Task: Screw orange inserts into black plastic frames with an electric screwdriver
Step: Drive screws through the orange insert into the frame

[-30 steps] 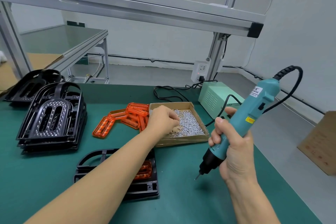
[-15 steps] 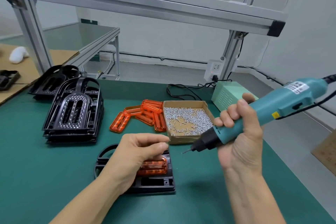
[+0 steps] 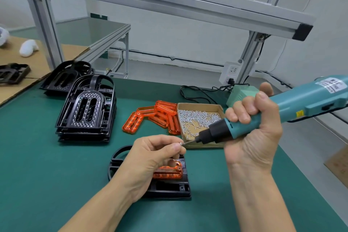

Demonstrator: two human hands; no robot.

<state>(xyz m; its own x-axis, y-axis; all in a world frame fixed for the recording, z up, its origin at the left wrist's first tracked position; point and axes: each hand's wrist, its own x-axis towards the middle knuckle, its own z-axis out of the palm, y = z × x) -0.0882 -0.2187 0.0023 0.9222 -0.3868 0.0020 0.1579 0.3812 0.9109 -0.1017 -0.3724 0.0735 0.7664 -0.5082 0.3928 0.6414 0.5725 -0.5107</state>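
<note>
My right hand [image 3: 252, 137] grips a teal electric screwdriver [image 3: 293, 111], held nearly level with its black nose pointing left. My left hand [image 3: 152, 158] pinches a small silver screw [image 3: 181, 143] between thumb and forefinger, right at the tip of the driver's bit. Under my left hand a black plastic frame [image 3: 169, 188] lies flat on the green mat, with an orange insert [image 3: 168, 172] seated in it, partly hidden by my fingers. Loose orange inserts [image 3: 150, 118] lie in a pile further back.
A cardboard box [image 3: 199, 106] of silver screws sits beside the orange pile. A stack of black frames [image 3: 86, 111] stands at the left, another stack [image 3: 66, 77] behind it. A green power unit [image 3: 239, 94] with cables stands at the back right, under an aluminium shelf frame [image 3: 150, 0].
My left hand left the screw box and came back over the frame with a screw. My right hand tilted the screwdriver from upright to nearly level, and its bit now meets the screw.
</note>
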